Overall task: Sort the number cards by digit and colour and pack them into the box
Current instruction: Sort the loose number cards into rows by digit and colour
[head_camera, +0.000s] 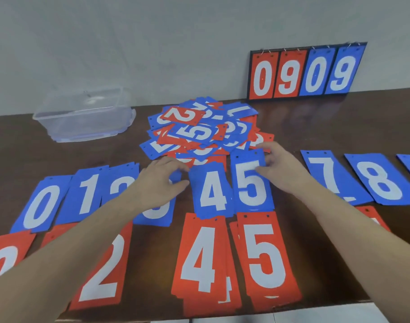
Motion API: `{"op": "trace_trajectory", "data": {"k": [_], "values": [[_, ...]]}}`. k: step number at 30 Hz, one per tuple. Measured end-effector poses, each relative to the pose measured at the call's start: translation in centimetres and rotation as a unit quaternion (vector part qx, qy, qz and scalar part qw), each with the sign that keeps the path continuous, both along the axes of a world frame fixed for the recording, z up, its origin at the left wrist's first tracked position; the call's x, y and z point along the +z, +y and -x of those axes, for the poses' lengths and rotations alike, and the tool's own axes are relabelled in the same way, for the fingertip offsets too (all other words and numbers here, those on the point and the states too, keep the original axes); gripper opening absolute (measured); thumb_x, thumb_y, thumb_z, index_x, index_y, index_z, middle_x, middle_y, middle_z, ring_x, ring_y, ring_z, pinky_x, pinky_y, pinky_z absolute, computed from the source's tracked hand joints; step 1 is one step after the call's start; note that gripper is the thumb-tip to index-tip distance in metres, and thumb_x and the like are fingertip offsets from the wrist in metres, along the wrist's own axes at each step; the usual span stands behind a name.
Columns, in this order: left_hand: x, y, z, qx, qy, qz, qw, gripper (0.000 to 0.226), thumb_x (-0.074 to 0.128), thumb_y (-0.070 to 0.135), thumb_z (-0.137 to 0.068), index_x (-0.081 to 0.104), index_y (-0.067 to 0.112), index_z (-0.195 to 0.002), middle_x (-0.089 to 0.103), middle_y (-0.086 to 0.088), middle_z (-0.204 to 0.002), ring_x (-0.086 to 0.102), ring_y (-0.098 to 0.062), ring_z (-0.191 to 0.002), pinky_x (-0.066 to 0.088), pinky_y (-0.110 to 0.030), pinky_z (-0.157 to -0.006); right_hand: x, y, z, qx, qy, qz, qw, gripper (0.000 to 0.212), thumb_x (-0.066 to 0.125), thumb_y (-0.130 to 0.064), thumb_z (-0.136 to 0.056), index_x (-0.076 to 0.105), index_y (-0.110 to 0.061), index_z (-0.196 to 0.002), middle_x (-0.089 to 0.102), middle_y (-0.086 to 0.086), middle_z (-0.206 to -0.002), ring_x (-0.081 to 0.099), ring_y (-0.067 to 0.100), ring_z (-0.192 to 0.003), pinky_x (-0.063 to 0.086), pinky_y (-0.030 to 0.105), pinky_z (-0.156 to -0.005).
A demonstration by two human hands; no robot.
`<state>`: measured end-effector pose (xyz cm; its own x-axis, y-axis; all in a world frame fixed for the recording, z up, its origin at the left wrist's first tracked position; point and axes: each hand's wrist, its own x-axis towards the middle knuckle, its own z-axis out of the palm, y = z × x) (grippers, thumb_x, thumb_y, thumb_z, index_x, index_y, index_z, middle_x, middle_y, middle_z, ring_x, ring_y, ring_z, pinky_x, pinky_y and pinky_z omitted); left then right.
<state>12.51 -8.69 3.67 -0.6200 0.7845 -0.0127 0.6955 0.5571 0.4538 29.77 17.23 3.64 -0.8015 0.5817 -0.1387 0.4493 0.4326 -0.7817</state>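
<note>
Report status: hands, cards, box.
Right hand pinching blue 5 card; left hand open at blue 4. Unsorted pile remains. Clear box holds no cards.

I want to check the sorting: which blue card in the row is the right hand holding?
The blue 5 card. The right hand pinches its upper right edge; the other blue cards are not under it.

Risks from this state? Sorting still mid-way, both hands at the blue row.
1. The right hand pinches the blue 5 card, which abuts the blue 4 pile; a nudge could skew or mix the two.
2. The left hand and forearm cover the blue 3 pile; dragging back could scatter it.
3. The unsorted heap touches the blue row, so cards may slide onto sorted piles.
</note>
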Motion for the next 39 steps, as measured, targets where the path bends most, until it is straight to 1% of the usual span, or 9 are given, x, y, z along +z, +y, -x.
{"op": "trace_trajectory", "data": {"k": [5,8,13,17,21,27,31,36,39], "values": [[-0.2,-0.4,1.3,0.007,-0.006,-0.014,1.000,0.025,0.067,0.032,-0.093,0.062,0.036,-0.118,0.056,0.014,-0.128,0.051,-0.014,-0.123,0.042,-0.044,-0.108,-1.0,-0.3,0.2,-0.012,-0.051,-0.162,0.986,0.045,0.072,-0.018,-0.091,0.058,-0.027,-0.133,0.054,0.000,-0.129,0.046,0.024,-0.126,0.044,0.035,-0.100],[-0.5,-0.6,2.2,0.017,-0.010,-0.018,1.000,0.024,0.067,0.031,-0.094,0.062,0.035,-0.118,0.056,0.012,-0.124,0.053,-0.014,-0.119,0.045,-0.043,-0.105,-1.0,-0.1,0.7,-0.011,-0.040,-0.179,0.983,0.046,0.071,-0.018,-0.091,0.057,-0.027,-0.134,0.052,0.000,-0.134,0.043,0.022,-0.126,0.042,0.032,-0.097],[-0.2,0.5,4.0,0.044,-0.015,-0.054,0.997,0.025,0.064,0.026,-0.097,0.062,0.028,-0.122,0.058,0.009,-0.121,0.058,-0.013,-0.109,0.050,-0.037,-0.096,-1.0,0.8,2.9,-0.001,0.037,-0.166,0.985,0.028,0.065,-0.023,-0.094,0.063,-0.030,-0.122,0.056,-0.010,-0.113,0.052,0.018,-0.115,0.049,0.033,-0.091],[-0.3,2.8,6.4,0.089,-0.007,-0.092,0.992,0.040,0.060,0.032,-0.099,0.052,0.030,-0.137,0.051,0.007,-0.141,0.047,-0.015,-0.131,0.044,-0.035,-0.105,-0.7,1.0,5.4,0.020,0.052,-0.179,0.982,0.025,0.064,-0.021,-0.096,0.064,-0.027,-0.120,0.052,-0.012,-0.112,0.047,0.017,-0.118,0.037,0.027,-0.092],[-1.0,5.5,9.4,0.113,-0.020,-0.080,0.990,0.049,0.059,0.032,-0.098,0.045,0.028,-0.144,0.046,0.005,-0.150,0.041,-0.019,-0.139,0.040,-0.040,-0.113,-0.5,1.1,8.3,0.052,0.030,-0.178,0.982,0.028,0.062,-0.021,-0.097,0.063,-0.024,-0.124,0.057,-0.005,-0.126,0.049,0.016,-0.123,0.039,0.025,-0.098],[-2.7,8.1,11.0,0.028,0.054,-0.047,0.997,0.049,0.054,0.041,-0.100,0.043,0.029,-0.147,0.044,0.004,-0.153,0.039,-0.018,-0.142,0.034,-0.050,-0.116,-0.3,2.1,12.2,0.079,0.009,-0.184,0.980,0.031,0.061,-0.021,-0.098,0.061,-0.024,-0.129,0.055,-0.003,-0.138,0.047,0.015,-0.132,0.038,0.028,-0.106],[-3.8,8.5,11.6,-0.028,0.075,-0.007,0.997,0.053,0.044,0.048,-0.104,0.032,0.036,-0.155,0.034,0.009,-0.161,0.026,-0.014,-0.150,0.018,-0.044,-0.122,-0.3,3.4,13.9,0.095,-0.004,-0.204,0.974,0.034,0.060,-0.023,-0.099,0.059,-0.024,-0.133,0.054,-0.002,-0.141,0.046,0.018,-0.133,0.037,0.032,-0.110],[-4.5,8.1,11.4,-0.004,0.118,-0.056,0.991,0.050,0.045,0.059,-0.097,0.057,0.030,-0.136,0.058,0.008,-0.137,0.047,-0.016,-0.133,0.030,-0.040,-0.113,-0.8,5.6,16.1,0.096,-0.001,-0.231,0.968,0.035,0.056,-0.028,-0.100,0.058,-0.023,-0.134,0.054,-0.001,-0.143,0.046,0.020,-0.134,0.040,0.036,-0.110],[-4.6,7.9,11.2,0.004,0.130,-0.075,0.989,0.059,0.041,0.072,-0.088,0.063,0.030,-0.123,0.060,0.010,-0.119,0.052,-0.013,-0.116,0.041,-0.039,-0.105,-1.4,6.9,17.1,0.117,-0.028,-0.259,0.958,0.042,0.053,-0.034,-0.102,0.051,-0.024,-0.142,0.049,-0.001,-0.150,0.042,0.021,-0.139,0.039,0.041,-0.114]]}}
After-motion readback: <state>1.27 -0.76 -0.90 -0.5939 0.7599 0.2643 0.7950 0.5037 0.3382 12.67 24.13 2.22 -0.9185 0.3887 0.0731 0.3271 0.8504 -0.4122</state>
